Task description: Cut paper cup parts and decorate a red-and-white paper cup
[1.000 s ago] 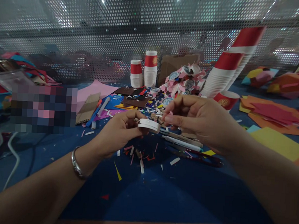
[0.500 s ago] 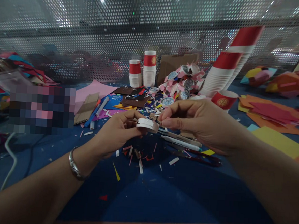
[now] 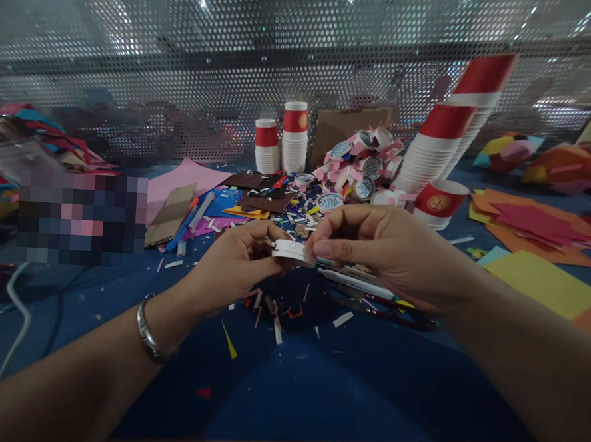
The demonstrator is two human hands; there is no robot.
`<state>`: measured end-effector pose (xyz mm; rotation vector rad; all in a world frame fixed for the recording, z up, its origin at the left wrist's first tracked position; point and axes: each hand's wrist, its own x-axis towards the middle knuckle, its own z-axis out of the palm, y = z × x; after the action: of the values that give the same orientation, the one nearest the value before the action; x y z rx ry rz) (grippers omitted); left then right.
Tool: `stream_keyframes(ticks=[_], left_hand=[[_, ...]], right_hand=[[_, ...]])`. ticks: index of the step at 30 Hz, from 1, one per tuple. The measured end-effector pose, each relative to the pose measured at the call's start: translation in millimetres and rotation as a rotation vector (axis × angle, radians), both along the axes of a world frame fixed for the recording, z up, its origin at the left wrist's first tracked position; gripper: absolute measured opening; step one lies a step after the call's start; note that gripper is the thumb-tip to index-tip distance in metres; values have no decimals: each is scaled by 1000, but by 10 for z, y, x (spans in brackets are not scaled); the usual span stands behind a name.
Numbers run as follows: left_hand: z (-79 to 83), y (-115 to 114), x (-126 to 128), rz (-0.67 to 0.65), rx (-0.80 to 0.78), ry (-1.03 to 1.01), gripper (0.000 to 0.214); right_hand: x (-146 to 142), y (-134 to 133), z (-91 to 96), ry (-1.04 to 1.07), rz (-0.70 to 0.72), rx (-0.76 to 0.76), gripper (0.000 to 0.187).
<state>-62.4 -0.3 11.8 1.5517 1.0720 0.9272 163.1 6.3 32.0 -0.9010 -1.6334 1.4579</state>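
Note:
My left hand (image 3: 246,258) pinches a small round white paper piece (image 3: 291,250) with a low rim, held above the table. It resembles the cut-off base of a paper cup. My right hand (image 3: 381,249) is closed in a pinch at the piece's right edge, thumb and forefinger pressed against it. Beneath and to the right lie a white marker (image 3: 359,281) and dark-handled scissors (image 3: 394,314), partly hidden by my right hand. Paper scraps (image 3: 277,326) are scattered under the piece.
Behind my hands rises a heap of round white pieces with pink paper (image 3: 359,168). Red-and-white cup stacks (image 3: 294,137) and a leaning stack (image 3: 430,152) stand near the perforated metal panel (image 3: 185,61). Coloured sheets (image 3: 542,279) lie right; markers (image 3: 188,221) and cardboard (image 3: 173,213) lie left.
My right hand has moved left and its fingertips now meet the right edge of the white piece. The piece has shifted slightly right and down with my left hand still on it.

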Motion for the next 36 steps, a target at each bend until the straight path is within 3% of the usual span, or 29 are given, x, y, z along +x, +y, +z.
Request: stream_keyframes(ticks=[36], left_hand=[[-27,-36,46,18,-11,-85,19]], right_hand=[[-32,-33,-29,25,-43,58,17]])
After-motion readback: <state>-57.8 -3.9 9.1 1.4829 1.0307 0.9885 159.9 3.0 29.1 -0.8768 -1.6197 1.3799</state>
